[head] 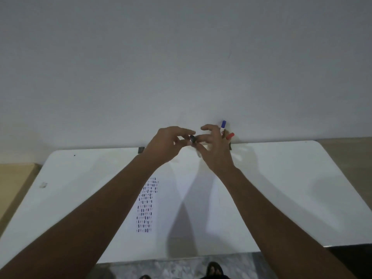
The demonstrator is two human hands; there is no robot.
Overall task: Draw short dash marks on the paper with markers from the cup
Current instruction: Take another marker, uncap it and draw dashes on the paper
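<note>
The cup is hidden behind the right hand, so only the blue marker cap and red marker cap show past the fingers. The small dark object pinched between the two hands is blurred, too small to tell cap from marker tip. The paper's edges barely separate from the white tabletop, and the bottom edge cuts off both forearms and the feet.

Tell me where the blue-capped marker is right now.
In the head view the blue-capped marker stands at the table's far edge, right of centre, just behind the right hand and beside the red-capped marker.
</note>
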